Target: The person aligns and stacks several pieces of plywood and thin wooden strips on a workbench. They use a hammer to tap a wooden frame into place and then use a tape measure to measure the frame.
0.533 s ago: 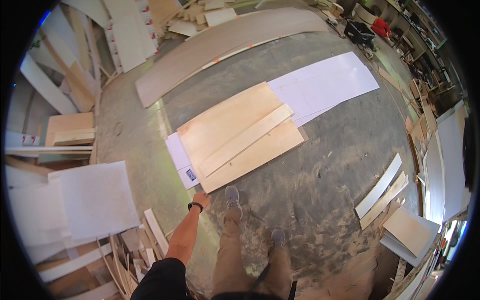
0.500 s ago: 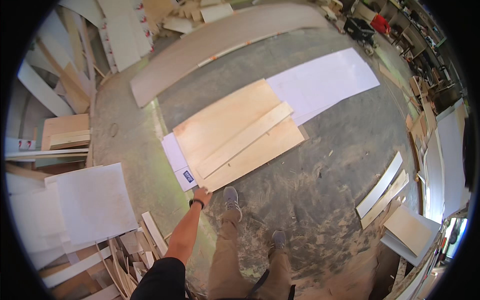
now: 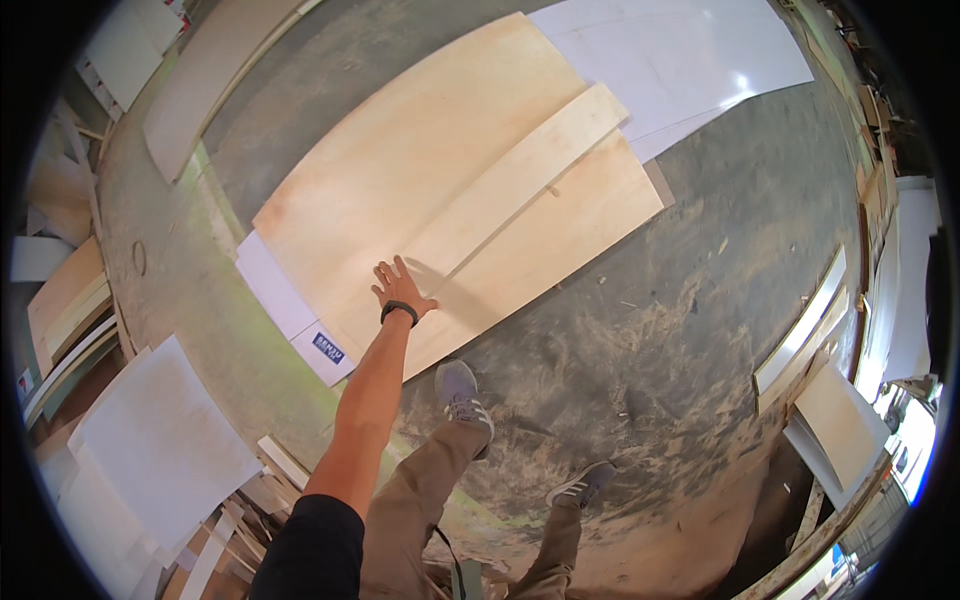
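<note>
A broad plywood sheet lies on the floor in front of me, with a long narrow board set slantwise on top of it. My left hand, with a dark band at the wrist, is over the near left part of the sheet, just beyond the narrow board's near end. Its fingers are spread and it holds nothing; whether the palm touches the wood I cannot tell. White sheets show from beneath the plywood, a large one at the far right and a strip at the left. My right hand is out of view.
A long curved panel lies at the far left. Stacked white sheets and wood offcuts line the left side. Narrow strips and more panels lean at the right. My shoes stand near the plywood's close edge.
My left hand has moved from the plywood's near left corner to over its surface, and its fingers have spread. My view has come closer to the sheet.
</note>
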Demonstrator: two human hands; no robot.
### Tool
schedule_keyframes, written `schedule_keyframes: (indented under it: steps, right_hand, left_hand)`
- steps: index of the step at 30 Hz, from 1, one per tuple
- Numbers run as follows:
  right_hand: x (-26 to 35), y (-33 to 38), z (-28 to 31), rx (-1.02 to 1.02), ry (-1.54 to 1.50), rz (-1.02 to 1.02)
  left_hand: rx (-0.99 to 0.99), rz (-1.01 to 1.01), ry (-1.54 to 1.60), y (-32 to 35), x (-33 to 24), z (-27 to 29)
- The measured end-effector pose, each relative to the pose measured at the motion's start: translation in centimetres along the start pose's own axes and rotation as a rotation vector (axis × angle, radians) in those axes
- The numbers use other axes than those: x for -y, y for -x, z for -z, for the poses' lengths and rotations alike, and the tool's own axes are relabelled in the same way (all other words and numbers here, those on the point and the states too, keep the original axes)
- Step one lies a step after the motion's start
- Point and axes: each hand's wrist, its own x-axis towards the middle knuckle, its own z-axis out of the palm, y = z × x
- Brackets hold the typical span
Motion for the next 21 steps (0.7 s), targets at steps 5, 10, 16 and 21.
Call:
schedule_keyframes:
  steps: [5, 10, 16, 21]
  right_hand:
    - [1.2, -1.3, -0.5, -0.005, -0.013, -0.062]
    - [2.4, -0.7, -0.3, -0.015, -0.054, -0.054]
    - [4.3, 1.5, 2.1, -0.051, -0.144, 0.066]
    - [4.2, 4.8, 5.0, -0.129, -0.265, 0.175]
  left_hand:
    - [-0.033, -0.055, -0.106, -3.0, -1.1, -1.4]
    - [-0.024, -0.161, 0.03, -1.4, -0.7, 0.1]
    - [0.259, -0.317, 0.808, 7.2, 3.2, 3.2]
    - [0.695, -0.277, 1.285, 18.8, 3.8, 10.6]
